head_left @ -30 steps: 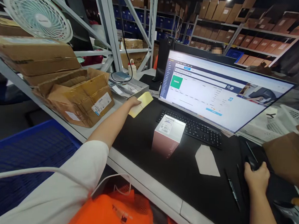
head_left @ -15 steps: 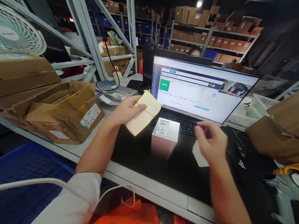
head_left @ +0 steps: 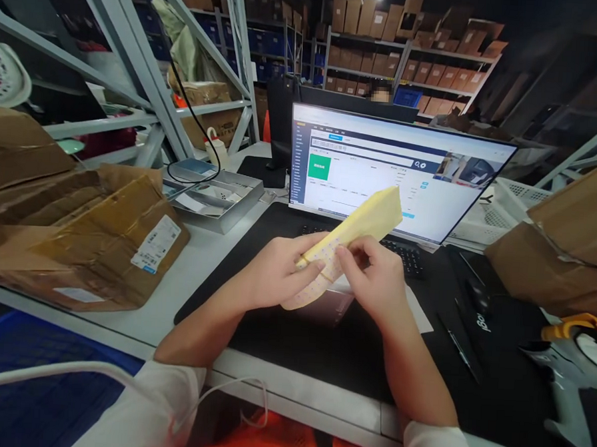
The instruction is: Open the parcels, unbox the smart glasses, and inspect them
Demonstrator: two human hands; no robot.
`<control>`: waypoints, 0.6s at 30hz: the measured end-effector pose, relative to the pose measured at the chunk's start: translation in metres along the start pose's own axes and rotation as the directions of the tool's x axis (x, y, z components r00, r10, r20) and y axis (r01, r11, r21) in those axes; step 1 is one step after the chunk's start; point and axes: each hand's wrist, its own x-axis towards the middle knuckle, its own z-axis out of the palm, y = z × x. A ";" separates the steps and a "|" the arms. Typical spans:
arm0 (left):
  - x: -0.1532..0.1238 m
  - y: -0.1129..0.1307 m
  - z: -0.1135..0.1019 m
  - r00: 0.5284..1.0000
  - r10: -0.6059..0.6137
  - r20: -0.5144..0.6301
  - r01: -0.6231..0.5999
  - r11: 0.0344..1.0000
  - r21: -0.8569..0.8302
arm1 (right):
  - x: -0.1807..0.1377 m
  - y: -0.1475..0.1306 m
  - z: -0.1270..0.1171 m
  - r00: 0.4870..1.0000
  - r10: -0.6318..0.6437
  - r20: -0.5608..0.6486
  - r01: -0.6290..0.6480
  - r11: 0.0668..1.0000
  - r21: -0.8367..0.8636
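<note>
The left hand (head_left: 276,272) pinches a folded, dotted yellow sheet (head_left: 366,220) between thumb and fingers; the right hand (head_left: 378,281), fingers curled, pinches its near edge. The sheet is above a smooth pinkish box (head_left: 331,310) on the counter's (head_left: 204,252) black mat (head_left: 272,349). Leftward, a shallow grey tray (head_left: 242,210) contains papers (head_left: 194,203), near a creased, taped cardboard carton (head_left: 120,277). Behind the monitor (head_left: 361,180) sits a perforated white basket (head_left: 517,191).

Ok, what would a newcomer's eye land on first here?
Probably the lit monitor, at the back of the table. Then the yellow sheet in front of it, gripped by the left hand and touched by the right hand. The open cardboard box at the left comes next.
</note>
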 end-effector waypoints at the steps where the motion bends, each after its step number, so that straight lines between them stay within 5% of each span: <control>1: -0.001 0.002 0.001 1.000 0.009 0.015 -0.009 1.000 0.010 | -0.001 -0.001 -0.003 1.000 0.014 0.009 -0.014 1.000 0.001; 9: -0.010 0.010 0.011 0.993 0.037 0.108 -0.038 0.999 0.012 | -0.002 -0.005 -0.021 0.985 0.071 0.154 -0.078 0.996 0.036; 18: -0.015 0.017 0.018 0.993 0.114 0.027 -0.116 0.984 0.133 | -0.003 -0.010 -0.026 0.957 0.091 0.275 -0.114 0.991 0.069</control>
